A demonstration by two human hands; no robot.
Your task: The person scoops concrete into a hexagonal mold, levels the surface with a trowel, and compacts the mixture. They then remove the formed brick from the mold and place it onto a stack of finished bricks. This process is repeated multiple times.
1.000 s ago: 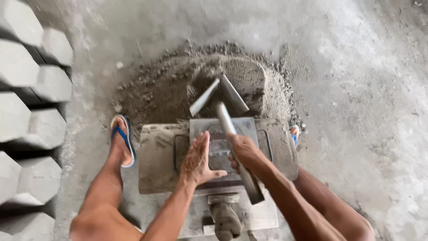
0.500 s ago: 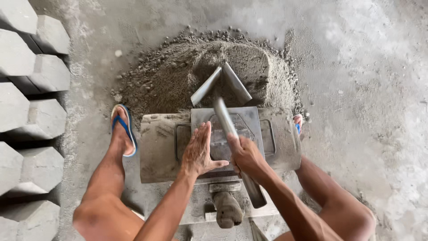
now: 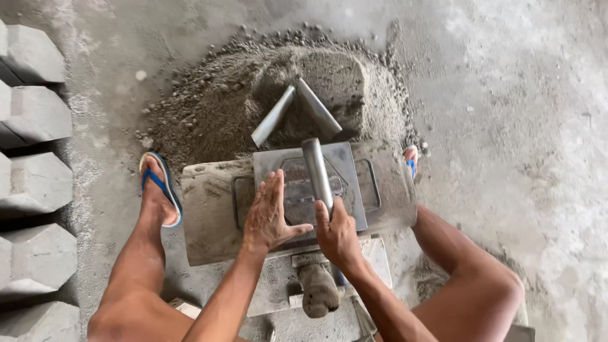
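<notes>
Head view shows the right hand [image 3: 337, 235] clenched around a metal lever [image 3: 317, 174] that rises over the mould [image 3: 310, 183]. Just beside it, the left hand [image 3: 269, 215] lies open and flat on the mould's plate, before the sand heap [image 3: 253, 95].

A: Light? Daylight, brightest on the floor [image 3: 538, 95] upper right, nearly washed out there.

B: Shadows?

A: Soft. Dark gaps between the concrete blocks [image 3: 38, 183] on the left, a short one beside the metal bar [image 3: 316, 174]. Dull sheen on that bar, no hard glare.

B: Focus?

A: Sharp in the middle, sand pile [image 3: 266, 95] grainy and clear. Edges bend a bit, wide lens.
</notes>
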